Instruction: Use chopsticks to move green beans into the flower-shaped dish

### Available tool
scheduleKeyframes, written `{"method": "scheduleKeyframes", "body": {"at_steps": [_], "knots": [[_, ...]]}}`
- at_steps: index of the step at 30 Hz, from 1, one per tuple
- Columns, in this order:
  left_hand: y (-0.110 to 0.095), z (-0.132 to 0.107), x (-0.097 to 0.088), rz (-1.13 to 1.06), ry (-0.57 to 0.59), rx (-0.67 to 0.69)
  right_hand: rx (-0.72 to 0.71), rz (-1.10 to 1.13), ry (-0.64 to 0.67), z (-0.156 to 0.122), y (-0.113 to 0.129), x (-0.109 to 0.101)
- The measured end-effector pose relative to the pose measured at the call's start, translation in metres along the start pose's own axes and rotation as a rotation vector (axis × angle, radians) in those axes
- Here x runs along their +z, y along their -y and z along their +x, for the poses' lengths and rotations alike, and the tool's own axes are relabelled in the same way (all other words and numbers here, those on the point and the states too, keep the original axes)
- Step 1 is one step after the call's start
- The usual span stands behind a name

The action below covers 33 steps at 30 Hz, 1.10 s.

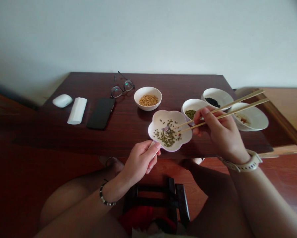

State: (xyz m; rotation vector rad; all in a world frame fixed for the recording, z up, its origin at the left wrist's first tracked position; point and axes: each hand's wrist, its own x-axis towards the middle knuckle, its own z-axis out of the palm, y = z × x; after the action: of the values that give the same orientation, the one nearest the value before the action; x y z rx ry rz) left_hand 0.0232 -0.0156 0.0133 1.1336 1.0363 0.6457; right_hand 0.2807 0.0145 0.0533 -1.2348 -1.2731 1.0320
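My left hand (144,157) is closed round the short handle of a flower-shaped white dish (160,116), held level at the table's front edge. Small green beans (168,140) lie scattered in it, with a few darker bits among them. Between the fingers of my right hand (220,132) is a pair of wooden chopsticks (240,106), their tips down among the beans. Just behind that hand stands a white bowl of green beans (190,113), partly hidden by the fingers. A bowl of black beans (212,101) and a bowl with a few pale and reddish bits (243,119) are close by.
A bowl of yellow soybeans (148,100) stands mid-table. Glasses (123,89), a black phone (101,113), a white cylinder-like case (77,110) and a white rounded object (62,100) lie to the left. The dark table (128,132) meets the wall behind; a stool (160,198) is below.
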Motion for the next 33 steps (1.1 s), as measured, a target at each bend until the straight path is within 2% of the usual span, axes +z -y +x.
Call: {"method": "scheduleKeyframes", "body": {"at_steps": [33], "knots": [[-0.0014,0.0006,0.0089,-0.032,0.013,0.003,0.028,-0.028,0.070,-0.0056,-0.0029,0.0076]]}}
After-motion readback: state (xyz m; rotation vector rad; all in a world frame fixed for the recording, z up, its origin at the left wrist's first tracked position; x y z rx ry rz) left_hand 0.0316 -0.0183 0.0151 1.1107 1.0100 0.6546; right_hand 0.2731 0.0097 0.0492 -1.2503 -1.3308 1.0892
